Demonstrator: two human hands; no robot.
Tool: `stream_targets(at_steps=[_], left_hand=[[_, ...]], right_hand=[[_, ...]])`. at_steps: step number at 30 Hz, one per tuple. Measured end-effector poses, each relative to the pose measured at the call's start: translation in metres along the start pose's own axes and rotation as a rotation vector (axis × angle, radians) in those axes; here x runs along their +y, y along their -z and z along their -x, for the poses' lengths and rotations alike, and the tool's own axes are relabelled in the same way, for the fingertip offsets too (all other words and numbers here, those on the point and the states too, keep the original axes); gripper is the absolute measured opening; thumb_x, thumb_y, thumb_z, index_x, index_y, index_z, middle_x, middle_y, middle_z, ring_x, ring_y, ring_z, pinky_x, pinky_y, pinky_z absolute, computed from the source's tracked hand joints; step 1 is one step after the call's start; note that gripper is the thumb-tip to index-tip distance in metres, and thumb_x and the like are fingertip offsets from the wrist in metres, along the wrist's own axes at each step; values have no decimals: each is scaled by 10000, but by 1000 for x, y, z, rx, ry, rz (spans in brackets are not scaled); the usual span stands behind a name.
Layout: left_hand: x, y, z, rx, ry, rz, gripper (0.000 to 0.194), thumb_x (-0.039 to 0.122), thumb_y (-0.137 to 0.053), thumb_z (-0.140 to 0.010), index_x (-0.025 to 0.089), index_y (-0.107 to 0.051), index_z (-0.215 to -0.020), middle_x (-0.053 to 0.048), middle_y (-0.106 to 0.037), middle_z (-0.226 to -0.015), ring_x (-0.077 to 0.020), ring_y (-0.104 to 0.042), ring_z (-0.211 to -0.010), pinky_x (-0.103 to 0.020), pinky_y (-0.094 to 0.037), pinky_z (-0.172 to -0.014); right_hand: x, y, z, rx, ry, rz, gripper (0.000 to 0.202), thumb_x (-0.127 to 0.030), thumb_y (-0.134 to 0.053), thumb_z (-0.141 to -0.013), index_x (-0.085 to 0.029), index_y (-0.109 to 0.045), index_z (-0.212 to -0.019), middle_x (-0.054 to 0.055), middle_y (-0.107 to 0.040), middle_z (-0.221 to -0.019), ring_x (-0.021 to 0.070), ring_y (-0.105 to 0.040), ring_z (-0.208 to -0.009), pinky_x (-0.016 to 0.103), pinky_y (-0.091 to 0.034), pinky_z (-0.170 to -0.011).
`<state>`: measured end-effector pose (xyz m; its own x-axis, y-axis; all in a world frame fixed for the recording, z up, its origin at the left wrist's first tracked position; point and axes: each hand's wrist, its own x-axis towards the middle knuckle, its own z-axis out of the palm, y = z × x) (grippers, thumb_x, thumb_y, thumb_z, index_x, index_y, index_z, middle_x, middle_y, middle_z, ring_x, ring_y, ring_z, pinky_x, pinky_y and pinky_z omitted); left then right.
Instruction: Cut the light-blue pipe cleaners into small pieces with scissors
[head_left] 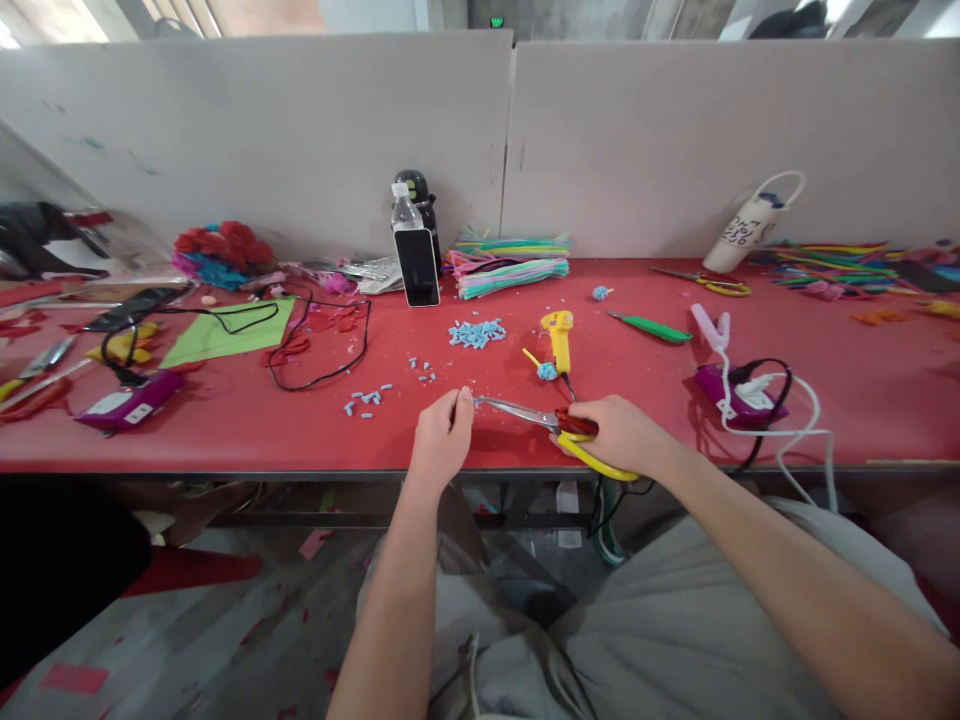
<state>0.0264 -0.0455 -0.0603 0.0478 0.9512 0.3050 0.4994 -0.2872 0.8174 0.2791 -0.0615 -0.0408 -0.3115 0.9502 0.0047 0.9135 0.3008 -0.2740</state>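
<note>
Near the front edge of the worktop [247, 430], my right hand [619, 437] grips scissors [534, 413] at a blue bit [478, 402] my left hand [440, 440] pinches, seemingly still uncut, while a heap of apparently finished blue pieces [475, 334] lies behind.

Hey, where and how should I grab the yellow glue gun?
I'd grip the glue gun by its handle, coming from your near right. The handle points toward you, with the cord leaving its near end, and a blue cluster sits close on its left. Your right hand seems best placed, but it holds the scissors.
</note>
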Motion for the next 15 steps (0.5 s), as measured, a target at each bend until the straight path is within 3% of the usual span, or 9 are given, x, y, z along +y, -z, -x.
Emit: stream_targets(at_steps=[15], left_hand=[[1,1,0,-9,-12,-22,389,416,-332,-944,188,-371,-632,33,-367,-559,-97,-365,-533,-234,-277,-539]], right_hand=[[0,-1,0,5,5,8,316,-516,-546,-787,-223,-608,-689,24,-602,-605,129,-467,-515,244,-258,-513]])
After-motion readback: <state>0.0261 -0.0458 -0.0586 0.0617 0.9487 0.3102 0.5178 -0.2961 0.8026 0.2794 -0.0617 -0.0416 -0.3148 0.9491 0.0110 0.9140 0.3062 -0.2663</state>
